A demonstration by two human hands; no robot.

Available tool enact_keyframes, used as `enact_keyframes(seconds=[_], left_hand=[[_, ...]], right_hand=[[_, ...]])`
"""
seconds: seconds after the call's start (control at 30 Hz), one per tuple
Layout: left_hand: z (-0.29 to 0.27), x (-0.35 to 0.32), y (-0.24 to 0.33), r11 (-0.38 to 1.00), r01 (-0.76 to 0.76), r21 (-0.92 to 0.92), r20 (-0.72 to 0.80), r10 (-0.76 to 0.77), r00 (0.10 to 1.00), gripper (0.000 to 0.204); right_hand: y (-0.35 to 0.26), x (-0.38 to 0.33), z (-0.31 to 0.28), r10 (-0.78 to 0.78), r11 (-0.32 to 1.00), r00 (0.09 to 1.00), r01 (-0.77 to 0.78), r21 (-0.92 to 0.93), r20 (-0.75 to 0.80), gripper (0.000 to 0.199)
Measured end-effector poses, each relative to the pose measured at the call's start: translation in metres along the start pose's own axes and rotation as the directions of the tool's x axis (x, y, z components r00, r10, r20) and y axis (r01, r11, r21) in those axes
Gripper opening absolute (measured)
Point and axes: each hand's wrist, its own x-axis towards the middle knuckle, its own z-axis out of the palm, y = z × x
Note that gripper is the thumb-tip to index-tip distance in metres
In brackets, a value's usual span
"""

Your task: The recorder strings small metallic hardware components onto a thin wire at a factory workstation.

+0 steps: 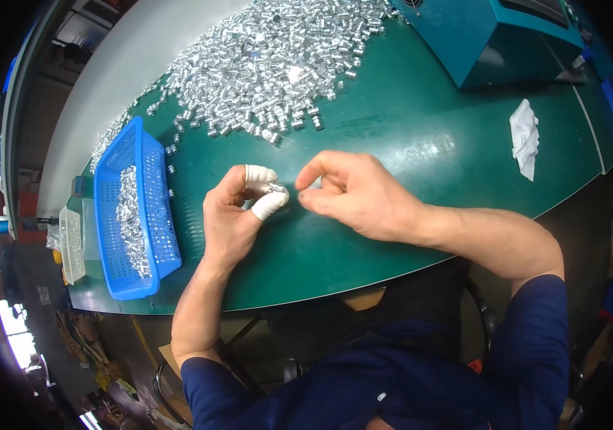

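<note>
Two hands (238,215) (353,193) pinch one small metal piece (278,188) beside one blue basket (150,215).

packages: none | labels: none | signs: none | screens: none

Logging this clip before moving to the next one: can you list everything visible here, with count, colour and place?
Small shiny metal cylindrical parts: a large heap, too many to count, silver, far side of the table.
Blue plastic mesh basket: one, blue, left of the hands, holding a row of the same silver parts.
White mesh tray: one, white, left table edge.
Teal machine housing: one, teal, far right.
Crumpled white cloth: one, white, right side.
Green table: one, dark green.
Left hand: white finger cots on thumb and forefinger, grip pinching a small silver part.
Right hand: bare, fingertips pinched beside it.
</note>
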Motion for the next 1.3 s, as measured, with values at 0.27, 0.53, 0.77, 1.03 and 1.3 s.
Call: enact_keyframes(seconds=[0.27,0.53,0.77,1.03,1.3], left_hand=[[0.009,-0.005,0.007,0.887,-0.265,0.379,0.164,0.217,0.962,0.032],[0.007,-0.003,0.012,0.902,-0.253,0.35,0.209,0.188,0.96,0.027],[0.006,-0.004,0.009,0.995,0.016,0.094,0.162,-0.031,0.986,0.023],[0.007,-0.003,0.009,0.999,0.037,0.036,0.196,-0.043,0.98,0.024],[0.005,-0.002,0.009,0.988,-0.042,0.15,0.164,0.017,0.986,0.024]], right_hand=[[0.007,0.01,-0.003,0.031,0.995,0.996,-0.038,0.092,0.084,0.022],[0.005,0.008,-0.009,0.097,0.992,0.987,-0.106,0.062,0.128,0.023],[0.011,0.01,-0.008,0.047,0.986,0.993,-0.063,0.152,0.104,0.023],[0.009,0.009,-0.007,0.057,0.974,0.994,-0.077,0.213,0.098,0.021],[0.009,0.009,-0.003,0.066,0.992,0.996,-0.072,0.106,0.064,0.018]])
